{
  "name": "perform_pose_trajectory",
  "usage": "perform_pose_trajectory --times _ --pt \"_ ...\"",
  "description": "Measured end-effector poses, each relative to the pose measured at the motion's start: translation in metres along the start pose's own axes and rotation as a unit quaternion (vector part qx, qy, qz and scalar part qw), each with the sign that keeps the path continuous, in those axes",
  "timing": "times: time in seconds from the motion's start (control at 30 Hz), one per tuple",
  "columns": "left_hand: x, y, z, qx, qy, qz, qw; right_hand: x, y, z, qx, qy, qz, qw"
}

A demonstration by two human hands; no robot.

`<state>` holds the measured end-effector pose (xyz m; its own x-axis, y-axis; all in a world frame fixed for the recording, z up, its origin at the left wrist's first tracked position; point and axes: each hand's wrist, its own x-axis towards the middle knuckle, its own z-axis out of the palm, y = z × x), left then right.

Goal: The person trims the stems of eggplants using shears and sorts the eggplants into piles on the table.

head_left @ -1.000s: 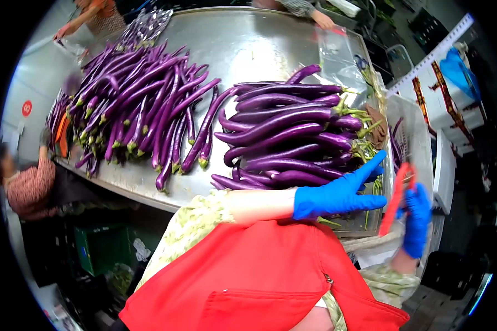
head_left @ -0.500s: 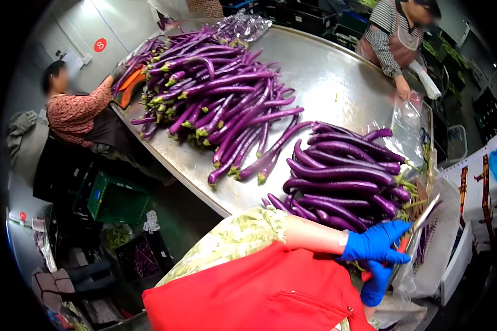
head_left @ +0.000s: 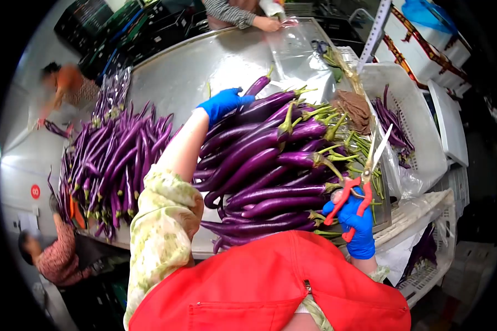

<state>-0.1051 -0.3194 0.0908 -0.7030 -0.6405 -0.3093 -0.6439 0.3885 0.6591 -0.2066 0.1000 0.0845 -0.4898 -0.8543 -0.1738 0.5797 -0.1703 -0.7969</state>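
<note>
Notably, the left hand [head_left: 225, 105] has shifted to the far side of the eggplants [head_left: 243, 161] on the surface [head_left: 188, 71], grip indeterminable; the right hand [head_left: 359, 222] holds scissors [head_left: 366, 176], apparently not engaged.

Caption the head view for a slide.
Blue-gloved right hand holds red-handled metal scissors; blue-gloved left hand touches long purple eggplants on a metal table.

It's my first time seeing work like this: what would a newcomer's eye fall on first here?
Probably the glossy purple eggplants heaped in the middle of the metal table, with a second heap to their left. Next, likely the bright blue gloves: the left hand is at the middle heap's far side, and the right hand holds red-handled scissors at its right edge.
</note>
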Motion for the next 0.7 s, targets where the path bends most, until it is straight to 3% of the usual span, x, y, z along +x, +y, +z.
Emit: perform_pose_trajectory --times 0.03,0.07,0.13,0.2,0.27,0.37,0.47,0.53,0.6,0.7 --pt "0.005 0.005 0.004 -0.114 -0.142 -0.020 0.983 -0.001 -0.008 0.004 -0.037 0.002 0.025 0.999" --pt "0.014 0.012 0.008 -0.118 -0.196 -0.042 0.972 0.000 0.003 -0.007 -0.037 -0.016 0.011 0.999" --pt "0.010 0.028 0.012 -0.277 -0.290 -0.040 0.915 0.000 0.000 -0.009 -0.046 -0.004 0.019 0.999" --pt "-0.004 0.043 0.020 -0.171 -0.274 0.085 0.943 0.002 0.006 -0.017 -0.040 0.003 0.019 0.999" --pt "0.008 0.022 0.031 -0.104 -0.202 0.102 0.969 0.002 0.009 -0.018 -0.026 0.013 0.032 0.999" --pt "0.005 0.026 0.025 -0.195 -0.275 -0.030 0.941 0.007 0.009 -0.018 0.010 0.008 0.042 0.999" --pt "-0.008 0.033 0.027 -0.271 -0.308 -0.043 0.911 0.006 0.008 -0.017 -0.012 0.005 0.044 0.999" --pt "-0.022 0.042 0.029 -0.221 -0.298 0.068 0.926 0.005 0.008 -0.019 -0.014 0.008 0.039 0.999" --pt "-0.022 0.034 0.033 -0.141 -0.233 0.096 0.957 0.006 0.011 -0.023 -0.008 0.010 0.030 0.999" --pt "-0.030 0.037 0.033 -0.228 -0.202 -0.010 0.953 0.007 0.013 -0.028 0.020 0.014 0.013 1.000"
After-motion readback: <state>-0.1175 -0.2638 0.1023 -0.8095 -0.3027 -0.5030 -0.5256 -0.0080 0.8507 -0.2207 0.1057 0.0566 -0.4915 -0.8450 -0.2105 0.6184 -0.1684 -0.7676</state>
